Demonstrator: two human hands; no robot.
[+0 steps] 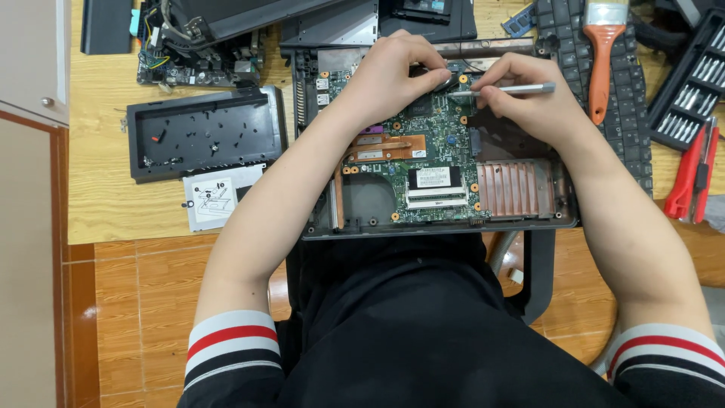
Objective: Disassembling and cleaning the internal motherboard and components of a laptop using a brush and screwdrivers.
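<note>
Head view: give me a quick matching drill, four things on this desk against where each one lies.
Things:
1. orange-handled brush
2. red-handled pliers
3. black plastic cover panel
4. slim silver screwdriver

Places:
A. in the right hand
B. far right edge
C. left of the green circuit board
D. on the black keyboard

Pairs: 1-D, 2-B, 3-C, 4-A

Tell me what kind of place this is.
Likely an electronics repair bench. An opened laptop's green circuit board lies on a wooden table, with a screwdriver bit set, an orange-handled brush and a detached keyboard alongside.
</note>
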